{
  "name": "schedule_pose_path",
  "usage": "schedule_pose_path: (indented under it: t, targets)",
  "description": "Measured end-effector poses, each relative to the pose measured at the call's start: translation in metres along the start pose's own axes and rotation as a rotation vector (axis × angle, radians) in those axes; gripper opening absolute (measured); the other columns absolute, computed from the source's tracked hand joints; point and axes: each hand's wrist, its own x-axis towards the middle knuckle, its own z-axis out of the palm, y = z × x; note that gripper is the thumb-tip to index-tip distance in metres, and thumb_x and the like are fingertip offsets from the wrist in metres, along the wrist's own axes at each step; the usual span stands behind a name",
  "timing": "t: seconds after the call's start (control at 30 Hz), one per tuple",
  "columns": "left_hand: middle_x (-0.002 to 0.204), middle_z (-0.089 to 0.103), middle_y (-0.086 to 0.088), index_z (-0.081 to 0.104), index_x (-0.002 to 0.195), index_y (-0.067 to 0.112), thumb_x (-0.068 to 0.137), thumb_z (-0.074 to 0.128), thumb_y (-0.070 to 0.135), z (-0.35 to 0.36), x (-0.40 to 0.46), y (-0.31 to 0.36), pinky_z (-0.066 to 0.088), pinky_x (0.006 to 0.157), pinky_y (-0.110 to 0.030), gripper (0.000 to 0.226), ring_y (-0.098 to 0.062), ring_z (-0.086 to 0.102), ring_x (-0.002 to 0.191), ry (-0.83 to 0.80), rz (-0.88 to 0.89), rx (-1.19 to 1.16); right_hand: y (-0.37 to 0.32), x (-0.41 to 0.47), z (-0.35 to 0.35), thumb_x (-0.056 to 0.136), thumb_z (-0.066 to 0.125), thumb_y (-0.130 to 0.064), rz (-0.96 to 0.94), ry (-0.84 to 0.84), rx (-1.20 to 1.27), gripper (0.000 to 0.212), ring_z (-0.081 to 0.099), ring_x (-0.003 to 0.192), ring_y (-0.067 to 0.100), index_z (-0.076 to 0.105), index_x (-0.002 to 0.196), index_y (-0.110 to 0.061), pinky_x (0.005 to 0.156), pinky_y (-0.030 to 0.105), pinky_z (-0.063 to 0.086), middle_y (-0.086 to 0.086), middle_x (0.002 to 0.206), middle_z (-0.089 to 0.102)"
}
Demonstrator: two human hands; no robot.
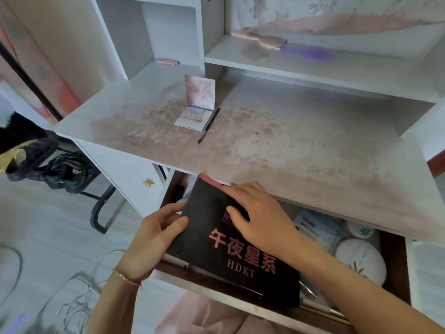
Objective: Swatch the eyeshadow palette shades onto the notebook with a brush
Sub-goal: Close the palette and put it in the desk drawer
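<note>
Lifting the black notebook (pixel 231 247) out of the open drawer (pixel 395 268), low in the middle of the frame. Left hand (pixel 150 239) at the notebook's left edge, thumb on the cover and fingers curled under the side: a narrow grip, holding the book. Right hand (pixel 257 215) lying flat on top, fingers straight and spread, pressing the cover and holding nothing. Top corner of the notebook tucked just under the front lip of the worktop (pixel 301 153), so best to slide it toward the body first, then up, not straight up into the lip. Good to slip the right fingers under the right edge too, so the book comes up level and does not tip. Easy does it near the round white tubs (pixel 358 261) and the pale blue packets (pixel 317 230) on the right side of the drawer, just beside the book; a slow lift keeps them from getting knocked. Next spot for the book, probably: the bare worktop in the middle of the frame, near the open eyeshadow palette (pixel 196 114), lid standing up, colours showing. Dark brush (pixel 209 125) lying right beside the palette, touching its right edge or nearly so. Best to set the notebook down flat, close to both but not on them, with room to open it. No shades on the page yet, so all the swatching left to do.
</note>
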Motion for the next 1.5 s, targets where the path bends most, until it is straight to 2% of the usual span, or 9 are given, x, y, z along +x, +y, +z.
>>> schedule_pose_path:
  t: [0.17, 0.4, 0.5, 0.7, 0.9, 1.03, 1.23, 1.4, 1.5]
  targets:
    - [0.081, 0.073, -0.006, 0.063, 0.101, 0.014, 0.09, 0.049, 0.002, -0.002, -0.002, -0.009, 0.052, 0.059, -0.017, 0.021, -0.014, 0.068, 0.072, 0.114, -0.069, 0.016, -0.006, -0.015, 0.025, 0.093, 0.045, -0.04, -0.083, -0.218, 0.002, 0.051, 0.021, 0.137, 0.013, 0.035, 0.14, -0.024, 0.112, 0.03, 0.02, -0.003, 0.15, 0.029]
    - [0.074, 0.072, -0.001, 0.063, 0.103, 0.011, 0.091, 0.05, 0.007, -0.004, 0.011, -0.032, 0.052, 0.071, -0.027, 0.018, -0.018, 0.066, 0.077, 0.26, -0.193, 0.097, 0.006, -0.044, 0.045, 0.085, 0.035, -0.065, -0.132, -0.469, -0.047, 0.07, -0.031, 0.132, 0.0, 0.001, 0.143, -0.043, 0.106, 0.027, -0.022, -0.015, 0.15, -0.018]
    - [0.068, 0.071, 0.006, 0.062, 0.096, 0.021, 0.092, 0.049, 0.012, -0.001, 0.019, -0.034, 0.05, 0.066, -0.021, 0.016, -0.009, 0.066, 0.072, 0.222, -0.194, 0.197, 0.015, -0.045, 0.044, 0.086, 0.04, -0.062, -0.138, -0.507, -0.125, 0.073, -0.034, 0.132, 0.004, -0.003, 0.142, -0.044, 0.104, 0.031, -0.026, -0.017, 0.145, -0.028]
    - [0.106, 0.063, -0.006, 0.052, 0.125, 0.009, 0.092, 0.049, 0.018, 0.022, 0.044, -0.038, 0.044, 0.094, -0.033, 0.034, -0.02, 0.058, 0.101, 0.154, -0.17, 0.445, 0.034, -0.045, 0.04, 0.087, 0.045, -0.048, -0.065, -0.45, -0.279, 0.069, -0.019, 0.139, 0.011, 0.009, 0.145, -0.036, 0.109, 0.035, -0.018, -0.007, 0.154, -0.011]
    - [0.117, 0.06, -0.008, 0.049, 0.129, 0.01, 0.092, 0.049, 0.023, 0.04, 0.051, -0.039, 0.035, 0.084, -0.018, 0.04, -0.016, 0.054, 0.102, 0.179, -0.073, 0.597, 0.046, -0.045, 0.034, 0.091, 0.044, -0.04, 0.049, -0.361, -0.242, 0.055, -0.001, 0.142, 0.01, 0.027, 0.143, -0.032, 0.11, 0.028, -0.012, -0.007, 0.155, 0.011]
    - [0.11, 0.062, -0.004, 0.057, 0.119, 0.013, 0.09, 0.052, 0.019, 0.032, 0.035, -0.037, 0.038, 0.081, -0.018, 0.03, -0.011, 0.056, 0.098, 0.18, 0.075, 0.628, 0.036, -0.057, 0.034, 0.092, 0.048, -0.036, 0.024, -0.249, -0.142, 0.045, 0.013, 0.141, 0.009, 0.044, 0.135, -0.025, 0.112, 0.024, -0.009, -0.005, 0.147, 0.034]
    - [0.095, 0.069, 0.003, 0.066, 0.106, 0.018, 0.085, 0.061, 0.016, 0.016, -0.009, -0.054, 0.037, 0.067, -0.007, 0.021, -0.003, 0.056, 0.079, 0.241, 0.296, 0.848, 0.0, -0.079, 0.042, 0.087, 0.049, -0.048, -0.045, -0.384, 0.103, 0.045, 0.033, 0.13, 0.003, 0.053, 0.126, -0.026, 0.106, 0.022, 0.027, -0.008, 0.13, 0.054]
    - [0.061, 0.065, 0.002, 0.07, 0.078, 0.015, 0.083, 0.048, 0.028, 0.024, -0.032, -0.066, 0.043, 0.068, -0.031, 0.026, -0.02, 0.061, 0.057, 0.388, 0.463, 1.091, -0.004, -0.089, 0.047, 0.091, 0.044, -0.045, -0.121, -0.486, -0.086, 0.048, 0.023, 0.137, 0.005, 0.039, 0.136, -0.029, 0.108, 0.022, 0.018, -0.008, 0.141, 0.042]
    - [0.056, 0.063, 0.002, 0.069, 0.069, 0.016, 0.083, 0.05, 0.024, 0.027, -0.037, -0.074, 0.036, 0.07, -0.034, 0.025, -0.021, 0.061, 0.056, 0.497, 0.53, 1.161, -0.007, -0.094, 0.045, 0.092, 0.04, -0.044, -0.159, -0.454, -0.174, 0.044, 0.039, 0.128, 0.011, 0.045, 0.132, -0.025, 0.103, 0.027, 0.028, -0.005, 0.133, 0.052]
